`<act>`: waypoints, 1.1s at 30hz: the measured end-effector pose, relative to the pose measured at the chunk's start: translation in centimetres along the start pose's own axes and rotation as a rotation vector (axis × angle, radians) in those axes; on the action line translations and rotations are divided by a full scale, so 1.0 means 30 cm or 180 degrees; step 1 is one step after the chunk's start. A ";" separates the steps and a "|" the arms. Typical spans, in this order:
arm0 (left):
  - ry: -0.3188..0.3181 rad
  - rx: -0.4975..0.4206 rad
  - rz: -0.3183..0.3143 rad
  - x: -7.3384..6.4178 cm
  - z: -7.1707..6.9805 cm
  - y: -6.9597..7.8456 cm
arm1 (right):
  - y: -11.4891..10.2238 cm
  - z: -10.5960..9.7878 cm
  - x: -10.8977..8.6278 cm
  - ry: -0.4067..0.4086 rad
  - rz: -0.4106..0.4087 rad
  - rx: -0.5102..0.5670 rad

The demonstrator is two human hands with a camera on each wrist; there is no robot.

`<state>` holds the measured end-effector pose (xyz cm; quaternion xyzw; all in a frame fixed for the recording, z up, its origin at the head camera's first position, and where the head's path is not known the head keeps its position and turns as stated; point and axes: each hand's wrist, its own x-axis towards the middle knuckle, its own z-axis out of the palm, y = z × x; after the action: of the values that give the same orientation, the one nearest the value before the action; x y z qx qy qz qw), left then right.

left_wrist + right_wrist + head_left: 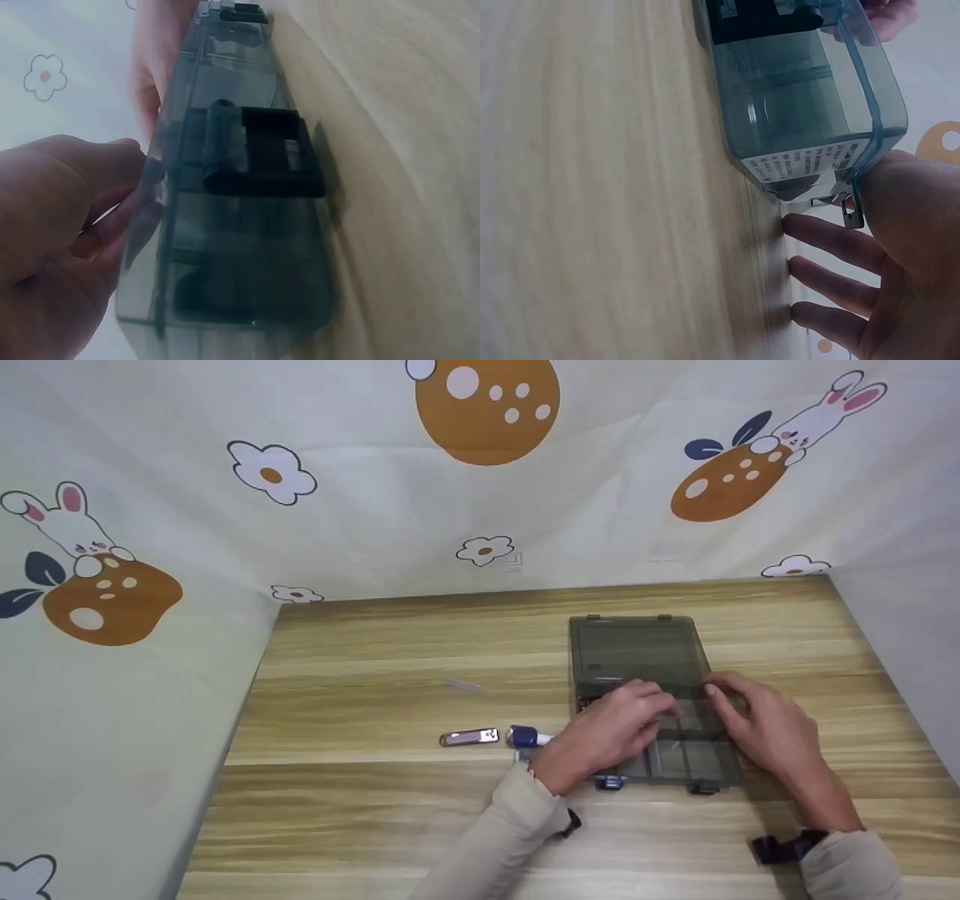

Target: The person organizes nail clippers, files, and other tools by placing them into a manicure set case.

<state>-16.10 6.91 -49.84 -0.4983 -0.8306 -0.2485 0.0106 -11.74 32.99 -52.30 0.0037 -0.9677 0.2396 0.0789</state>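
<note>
A smoky translucent compartment box (675,769) lies on the wooden table, its lid (637,649) swung back. Over the compartments my left hand (615,727) bends its fingers down. In the left wrist view, the thumb and fingers of the left hand (60,217) reach past the rim; whether they pinch anything is hidden. Against the box's right side is my right hand (776,727), thumb and index finger near the hinge edge. The right wrist view shows the right hand (900,255) with its other fingers extended, their tips at the table. A white label (810,161) marks the box's side.
Left of the box lie a nail clipper (470,737) and a white item with a dark blue end (523,736), partly behind the left hand. A thin clear strip (465,686) lies farther back. Patterned cloth (375,525) hangs behind the table (360,817).
</note>
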 end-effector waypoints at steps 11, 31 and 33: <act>-0.0045 -0.0009 -0.0045 -0.003 0.000 0.008 | -0.005 -0.002 -0.003 0.0016 0.0029 -0.0007; 0.0100 0.0275 -0.0014 -0.054 -0.029 0.000 | 0.001 0.005 -0.003 0.0052 -0.0007 0.0010; 0.0148 0.0373 -0.0001 -0.065 -0.039 -0.004 | 0.001 0.006 -0.002 0.0053 -0.0012 0.0018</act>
<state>-15.48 4.76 -49.38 -0.4908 -0.8433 -0.2109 0.0591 -11.71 32.95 -52.48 0.0038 -0.9663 0.2422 0.0875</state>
